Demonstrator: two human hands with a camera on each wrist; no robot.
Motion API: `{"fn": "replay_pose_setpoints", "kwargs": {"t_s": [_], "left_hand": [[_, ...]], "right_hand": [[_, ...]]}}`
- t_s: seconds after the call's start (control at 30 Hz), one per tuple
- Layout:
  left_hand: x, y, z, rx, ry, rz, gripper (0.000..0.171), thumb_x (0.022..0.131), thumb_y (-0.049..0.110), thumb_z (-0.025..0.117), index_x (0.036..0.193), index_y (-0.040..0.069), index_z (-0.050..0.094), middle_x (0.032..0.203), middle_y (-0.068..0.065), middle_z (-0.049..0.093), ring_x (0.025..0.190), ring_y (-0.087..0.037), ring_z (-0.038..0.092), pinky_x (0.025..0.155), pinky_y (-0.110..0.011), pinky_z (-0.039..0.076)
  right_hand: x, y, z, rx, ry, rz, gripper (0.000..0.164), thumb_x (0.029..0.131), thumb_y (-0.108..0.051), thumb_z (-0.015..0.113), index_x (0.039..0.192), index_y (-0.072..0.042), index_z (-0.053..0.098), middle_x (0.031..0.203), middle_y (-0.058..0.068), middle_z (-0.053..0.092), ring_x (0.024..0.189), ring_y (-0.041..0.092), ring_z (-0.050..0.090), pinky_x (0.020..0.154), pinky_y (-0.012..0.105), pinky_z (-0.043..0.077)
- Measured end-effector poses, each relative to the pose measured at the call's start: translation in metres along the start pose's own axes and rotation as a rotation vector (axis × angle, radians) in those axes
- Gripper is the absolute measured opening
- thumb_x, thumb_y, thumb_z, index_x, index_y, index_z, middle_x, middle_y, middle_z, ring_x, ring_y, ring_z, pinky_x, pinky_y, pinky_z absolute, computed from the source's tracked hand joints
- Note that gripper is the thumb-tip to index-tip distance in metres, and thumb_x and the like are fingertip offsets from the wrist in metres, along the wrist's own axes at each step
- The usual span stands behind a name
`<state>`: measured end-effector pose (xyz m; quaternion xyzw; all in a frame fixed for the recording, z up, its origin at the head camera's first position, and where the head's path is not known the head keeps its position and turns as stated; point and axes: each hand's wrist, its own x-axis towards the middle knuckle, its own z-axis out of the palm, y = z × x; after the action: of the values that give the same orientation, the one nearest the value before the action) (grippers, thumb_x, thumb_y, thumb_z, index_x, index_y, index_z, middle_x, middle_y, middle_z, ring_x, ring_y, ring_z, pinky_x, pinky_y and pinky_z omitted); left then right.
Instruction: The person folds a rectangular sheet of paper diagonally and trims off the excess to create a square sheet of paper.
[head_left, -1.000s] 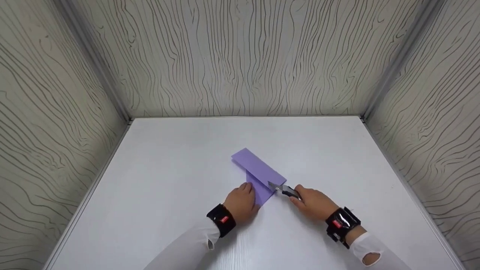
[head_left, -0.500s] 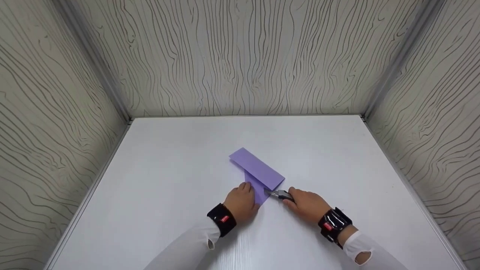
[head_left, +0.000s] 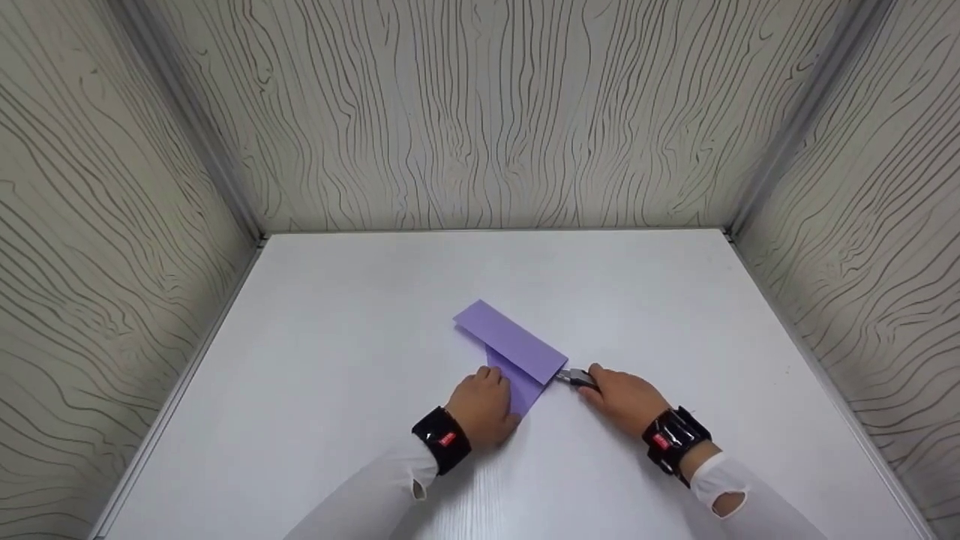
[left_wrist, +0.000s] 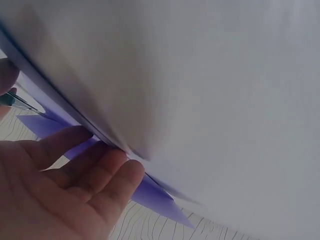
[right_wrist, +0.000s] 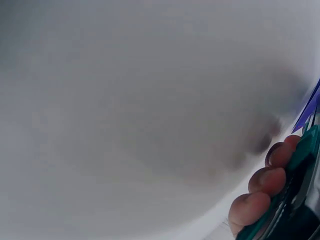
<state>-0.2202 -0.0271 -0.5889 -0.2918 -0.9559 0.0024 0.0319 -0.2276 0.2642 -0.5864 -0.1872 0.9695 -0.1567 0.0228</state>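
A folded sheet of purple paper (head_left: 514,343) lies slantwise on the white table in the head view, its upper flap standing slightly apart from the layer beneath. My left hand (head_left: 484,406) presses the lower layer with fairly straight fingers; the left wrist view shows those fingertips (left_wrist: 131,172) against the paper. In my right hand (head_left: 626,403) I grip a utility knife (head_left: 581,378), whose teal and black handle (right_wrist: 295,195) fills the corner of the right wrist view. The knife's front is at the fold's right end, with most of the blade hidden by the flap.
The white tabletop (head_left: 360,300) extends around the paper on every side. Wood-grain panels (head_left: 480,112) enclose the table at the back and both sides. Each wrist wears a black strap (head_left: 442,440).
The knife first dips toward me onto the lower layer, then moves back up and right until its blade is mostly hidden at the flap's end. The paper shifts slightly left; my left hand barely moves.
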Motion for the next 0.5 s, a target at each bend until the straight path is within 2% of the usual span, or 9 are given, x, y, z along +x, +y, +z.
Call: {"fn": "replay_pose_setpoints", "kwargs": {"t_s": [0.27, 0.5], "left_hand": [[-0.002, -0.003, 0.002, -0.015, -0.019, 0.027, 0.065, 0.1, 0.058, 0.068, 0.133, 0.002, 0.066, 0.122, -0.012, 0.064, 0.115, -0.027, 0.061, 0.098, -0.04, 0.058], [-0.002, -0.006, 0.005, -0.043, -0.042, 0.028, 0.064, 0.1, 0.06, 0.068, 0.132, 0.005, 0.066, 0.124, -0.011, 0.062, 0.117, -0.027, 0.059, 0.1, -0.04, 0.057]], "right_hand": [[0.003, 0.011, -0.002, -0.021, -0.004, 0.036, 0.026, 0.11, -0.031, 0.064, 0.11, -0.005, 0.06, 0.077, 0.001, 0.054, 0.07, 0.02, 0.054, 0.063, 0.041, 0.049], [0.005, 0.014, -0.003, -0.007, -0.005, 0.042, 0.027, 0.109, -0.029, 0.066, 0.112, -0.002, 0.062, 0.083, 0.005, 0.058, 0.075, 0.023, 0.058, 0.068, 0.046, 0.053]]}}
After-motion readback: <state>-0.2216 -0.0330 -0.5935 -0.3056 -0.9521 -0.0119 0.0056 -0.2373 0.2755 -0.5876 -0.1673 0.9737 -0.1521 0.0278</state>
